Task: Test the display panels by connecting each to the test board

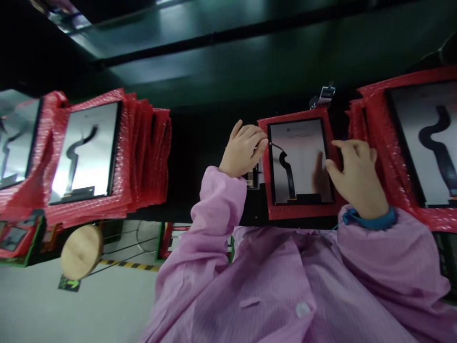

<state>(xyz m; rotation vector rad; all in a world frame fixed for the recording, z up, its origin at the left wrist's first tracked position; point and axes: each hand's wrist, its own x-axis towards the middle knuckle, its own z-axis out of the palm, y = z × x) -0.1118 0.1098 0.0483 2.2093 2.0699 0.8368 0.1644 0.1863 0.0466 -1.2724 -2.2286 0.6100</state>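
In front of me a grey display panel lies on red bubble wrap. A black flex cable rises in a curve from the panel's lower edge. Its thin upper end bends left to the fingertips of my left hand, which pinch it at the panel's upper left edge. My right hand is at the right edge of the panel, thumb and forefinger apart, with nothing visible between them; its other fingers are curled. A blue band circles the right wrist.
At left stand stacked red bubble-wrap sheets with a panel on top. Another wrapped panel lies close at right. A small shiny metal piece sits behind the middle panel. A round wooden stool top is below left.
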